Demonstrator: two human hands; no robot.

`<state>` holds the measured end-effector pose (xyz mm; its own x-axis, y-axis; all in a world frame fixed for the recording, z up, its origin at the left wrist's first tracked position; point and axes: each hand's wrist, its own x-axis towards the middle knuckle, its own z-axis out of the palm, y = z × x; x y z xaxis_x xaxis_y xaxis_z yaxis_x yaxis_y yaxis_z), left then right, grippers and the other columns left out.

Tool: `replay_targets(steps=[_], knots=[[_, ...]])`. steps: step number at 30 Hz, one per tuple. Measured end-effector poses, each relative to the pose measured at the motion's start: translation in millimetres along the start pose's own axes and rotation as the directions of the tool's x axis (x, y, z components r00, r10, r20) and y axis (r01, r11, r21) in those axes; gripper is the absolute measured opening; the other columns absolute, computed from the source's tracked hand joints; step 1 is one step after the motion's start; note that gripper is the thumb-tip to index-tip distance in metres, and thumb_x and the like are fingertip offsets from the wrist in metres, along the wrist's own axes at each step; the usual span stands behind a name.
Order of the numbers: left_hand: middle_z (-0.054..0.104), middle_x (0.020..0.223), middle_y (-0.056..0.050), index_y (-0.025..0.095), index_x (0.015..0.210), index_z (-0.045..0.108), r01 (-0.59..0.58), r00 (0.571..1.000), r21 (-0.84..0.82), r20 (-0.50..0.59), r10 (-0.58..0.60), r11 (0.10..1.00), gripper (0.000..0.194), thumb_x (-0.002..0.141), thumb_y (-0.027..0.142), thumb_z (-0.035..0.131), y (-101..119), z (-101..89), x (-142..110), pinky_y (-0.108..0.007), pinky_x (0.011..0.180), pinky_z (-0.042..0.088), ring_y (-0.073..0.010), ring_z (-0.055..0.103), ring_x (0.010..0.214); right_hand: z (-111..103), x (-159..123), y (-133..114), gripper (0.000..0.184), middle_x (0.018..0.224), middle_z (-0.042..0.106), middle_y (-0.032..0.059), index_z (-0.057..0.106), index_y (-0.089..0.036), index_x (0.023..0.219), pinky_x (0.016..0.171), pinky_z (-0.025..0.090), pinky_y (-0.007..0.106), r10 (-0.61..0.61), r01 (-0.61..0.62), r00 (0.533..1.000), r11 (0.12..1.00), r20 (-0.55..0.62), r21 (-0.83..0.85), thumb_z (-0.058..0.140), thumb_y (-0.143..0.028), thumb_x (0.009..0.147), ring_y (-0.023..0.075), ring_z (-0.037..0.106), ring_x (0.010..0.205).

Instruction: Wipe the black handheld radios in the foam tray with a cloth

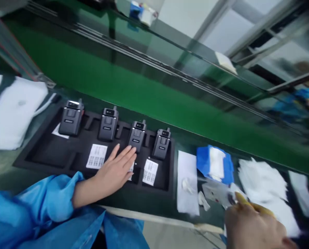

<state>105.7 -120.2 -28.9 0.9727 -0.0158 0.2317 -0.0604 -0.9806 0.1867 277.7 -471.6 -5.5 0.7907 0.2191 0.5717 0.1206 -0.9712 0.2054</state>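
My left hand (115, 173) lies flat with its fingers stretched out over a black foam tray (48, 167). Its fingertips touch or nearly touch the lower end of a black handheld radio (137, 136). Several such radios stand in a row in the tray, each with a stubby antenna. Printed white label sheets (97, 155) lie beneath them; one is partly covered by my hand. At the lower right, my right hand (255, 226) is closed around a yellow-handled tool (244, 200). Motion blur and the fingers hide what kind it is.
Right of the tray lie a folded white cloth (187, 197), a blue packet with white wipes (216, 164), a clear plastic bag (215, 192) and stacked white cloths (263, 180). White foam sheets (17, 110) sit at left. A glass shelf (170, 65) runs above the green bench.
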Motion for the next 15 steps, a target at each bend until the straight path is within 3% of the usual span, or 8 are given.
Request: replay_targets(steps=[2,3,4,6,9,12,15], knots=[[0.047,0.140,-0.011,0.009,0.129,0.051,0.008,1.000,-0.020,0.020,-0.008,1.000,0.042,0.095,0.028,0.038,0.8,-0.4,-0.5,-0.051,0.113,0.018,-0.0272,0.039,0.132,-3.4,9.3,-34.2,0.011,0.056,0.040,0.0030,0.061,-0.025,0.062,0.062,0.015,0.038,-0.106,0.114,0.990,0.989,-0.096,0.089,0.050,-0.021,0.063,0.0201,0.032,0.060],[0.047,0.140,-0.011,0.009,0.129,0.051,0.014,1.000,-0.029,0.026,-0.013,0.999,0.042,0.095,0.029,0.039,1.5,-0.1,-0.8,-0.051,0.113,0.019,-0.0273,0.039,0.132,-7.5,12.6,-57.4,0.012,0.061,0.047,0.0038,0.062,-0.025,0.065,0.062,0.016,0.038,-0.199,0.211,0.975,0.968,-0.094,0.138,0.052,-0.021,0.064,0.0193,0.034,0.060],[0.048,0.140,-0.011,0.009,0.129,0.051,0.021,0.999,-0.039,0.027,-0.020,0.999,0.041,0.095,0.028,0.039,2.2,0.5,-1.2,-0.051,0.113,0.019,-0.0274,0.038,0.133,-12.8,14.7,-83.2,0.010,0.061,0.049,0.0039,0.062,-0.025,0.063,0.063,0.017,0.038,-0.262,0.291,0.951,0.939,-0.165,0.183,0.053,-0.021,0.065,0.0192,0.036,0.061],[0.047,0.140,-0.011,0.009,0.129,0.051,0.035,0.999,-0.061,0.018,-0.034,0.998,0.041,0.094,0.028,0.041,3.4,2.2,-2.1,-0.050,0.114,0.018,-0.0269,0.037,0.134,-24.5,15.3,-136.6,0.014,0.072,0.055,0.0054,0.060,-0.022,0.058,0.068,0.023,0.040,-0.436,0.450,0.893,0.840,-0.117,0.303,0.052,-0.015,0.067,0.0203,0.043,0.070],[0.046,0.141,-0.011,0.009,0.130,0.050,0.050,0.999,-0.088,0.013,-0.049,0.995,0.042,0.093,0.029,0.043,4.2,4.3,-2.6,-0.049,0.115,0.014,-0.0261,0.035,0.135,-36.6,11.2,-201.4,0.022,0.084,0.061,0.0059,0.059,-0.020,0.056,0.077,0.027,0.040,-0.547,0.582,0.809,0.694,-0.215,0.423,0.050,-0.008,0.072,0.0188,0.044,0.079],[0.047,0.141,-0.011,0.009,0.131,0.049,0.058,0.998,-0.096,0.033,-0.055,0.994,0.044,0.093,0.030,0.043,4.5,3.8,-1.2,-0.048,0.115,0.013,-0.0257,0.035,0.135,-38.6,6.5,-235.9,0.020,0.089,0.064,0.0043,0.065,-0.021,0.071,0.085,0.026,0.040,-0.611,0.664,0.739,0.593,-0.283,0.455,0.051,-0.008,0.078,0.0180,0.045,0.085],[0.047,0.141,-0.011,0.009,0.132,0.047,0.058,0.998,-0.101,0.043,-0.054,0.993,0.045,0.092,0.029,0.044,4.9,1.6,1.0,-0.047,0.116,0.011,-0.0255,0.035,0.135,-35.9,3.4,-247.2,0.021,0.089,0.065,0.0035,0.066,-0.022,0.079,0.087,0.024,0.041,-0.639,0.680,0.718,0.558,-0.278,0.475,0.050,-0.009,0.080,0.0185,0.046,0.090]])
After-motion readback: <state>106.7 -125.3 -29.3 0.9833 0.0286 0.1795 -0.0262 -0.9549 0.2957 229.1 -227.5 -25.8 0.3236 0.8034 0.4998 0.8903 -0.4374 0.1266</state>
